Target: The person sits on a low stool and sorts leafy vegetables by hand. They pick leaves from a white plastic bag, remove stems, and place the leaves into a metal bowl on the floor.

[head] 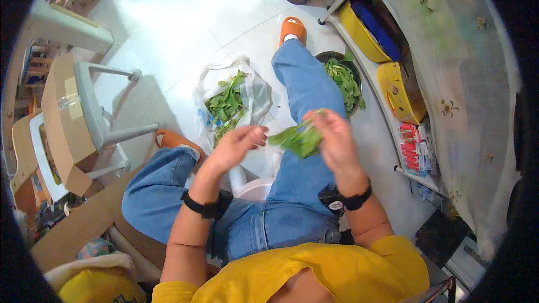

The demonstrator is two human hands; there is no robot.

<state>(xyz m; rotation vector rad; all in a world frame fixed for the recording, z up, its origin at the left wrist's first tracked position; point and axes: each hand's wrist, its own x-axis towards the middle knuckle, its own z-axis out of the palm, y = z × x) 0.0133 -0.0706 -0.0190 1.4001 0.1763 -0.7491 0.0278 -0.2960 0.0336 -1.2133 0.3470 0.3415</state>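
Observation:
My right hand (334, 141) grips a small bunch of green leafy vegetable (301, 139) by the stem end, its leaves pointing left above my right thigh. Just left of the leaf tips is my left hand (242, 145), fingers loosely curled and slightly apart, with nothing visible in them. On the floor between my feet, a translucent white plastic bag (260, 92) lies open with more leafy greens (227, 103) inside. Beyond my right leg stands a round dark-rimmed bowl or pot (359, 80), heaped with greens (343, 82) and partly hidden by the leg.
A low white shelf (374, 101) on the right holds yellow bins (398, 88) and red-and-white packages (410, 147). At left are a grey plastic stool (94, 105) and a cardboard box (63, 113). A pinkish rounded object (252, 189) shows between my legs.

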